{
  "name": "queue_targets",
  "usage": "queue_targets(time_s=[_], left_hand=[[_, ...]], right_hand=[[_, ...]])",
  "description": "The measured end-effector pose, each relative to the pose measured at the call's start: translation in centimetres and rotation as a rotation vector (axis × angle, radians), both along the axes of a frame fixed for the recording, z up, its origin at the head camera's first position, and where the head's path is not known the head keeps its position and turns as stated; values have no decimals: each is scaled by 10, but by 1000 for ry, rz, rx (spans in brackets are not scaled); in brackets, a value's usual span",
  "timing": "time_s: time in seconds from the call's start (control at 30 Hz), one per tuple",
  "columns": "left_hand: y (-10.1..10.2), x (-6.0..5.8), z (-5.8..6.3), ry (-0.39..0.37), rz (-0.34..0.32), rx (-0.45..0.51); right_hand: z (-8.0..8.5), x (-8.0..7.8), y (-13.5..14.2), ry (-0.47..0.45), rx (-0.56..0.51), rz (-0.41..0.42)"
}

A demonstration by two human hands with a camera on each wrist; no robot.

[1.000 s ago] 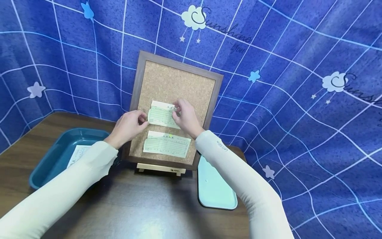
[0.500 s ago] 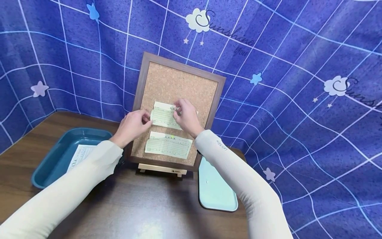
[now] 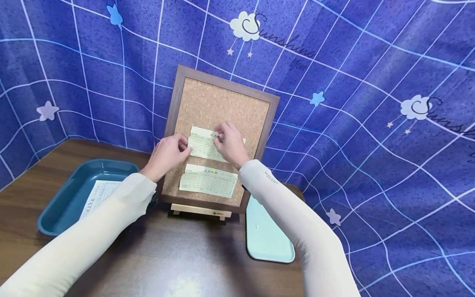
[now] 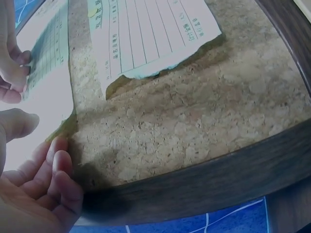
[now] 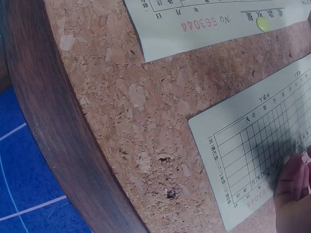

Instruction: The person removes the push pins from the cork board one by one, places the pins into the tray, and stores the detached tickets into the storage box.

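Observation:
Two pale green printed receipt slips hang on the framed corkboard. At the left edge of the upper receipt, my left hand has its thumb and loosely bent fingers spread apart beside the paper's torn edge. My right hand has thumb and fingertips brought together at the upper middle of that slip. A small glint shows at those fingertips in the right wrist view; whatever they pinch I cannot tell. Lower on the board is the second receipt, with a round yellow-green tack at its top middle.
A small wooden stand supports the board on the brown table. To the left, a dark teal tray contains a printed sheet, partly behind the left sleeve. A pale mint tray lies right. Blue patterned cloth hangs behind.
The left hand has edged right and slightly up, its thumb now closer over the upper receipt's left edge. The right hand keeps its place on that slip. The view has shifted slightly.

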State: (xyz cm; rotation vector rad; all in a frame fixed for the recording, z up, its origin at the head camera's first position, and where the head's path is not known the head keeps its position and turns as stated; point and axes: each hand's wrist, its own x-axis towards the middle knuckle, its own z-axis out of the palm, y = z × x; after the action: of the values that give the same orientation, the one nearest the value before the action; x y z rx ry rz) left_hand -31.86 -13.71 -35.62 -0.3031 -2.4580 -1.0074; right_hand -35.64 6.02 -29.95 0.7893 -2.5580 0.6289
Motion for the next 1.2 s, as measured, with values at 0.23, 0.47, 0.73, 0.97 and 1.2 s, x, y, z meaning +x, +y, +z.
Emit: queue_targets(time_s=[0.23, 0.47, 0.73, 0.97, 1.2], left_hand=[[4, -1, -1, 8, 5, 0], [6, -1, -1, -21, 19, 4], [4, -1, -2, 19, -1, -18], [4, -2, -1, 42, -15, -35], [4, -1, 0, 50, -25, -45]], right_hand=[[-2, -3, -2, -4, -8, -18], [-3, -3, -5, 16, -3, -44], [-4, -3, -7, 44, 3, -64], [-3, -2, -7, 55, 5, -77], [-3, -3, -7, 65, 4, -71]])
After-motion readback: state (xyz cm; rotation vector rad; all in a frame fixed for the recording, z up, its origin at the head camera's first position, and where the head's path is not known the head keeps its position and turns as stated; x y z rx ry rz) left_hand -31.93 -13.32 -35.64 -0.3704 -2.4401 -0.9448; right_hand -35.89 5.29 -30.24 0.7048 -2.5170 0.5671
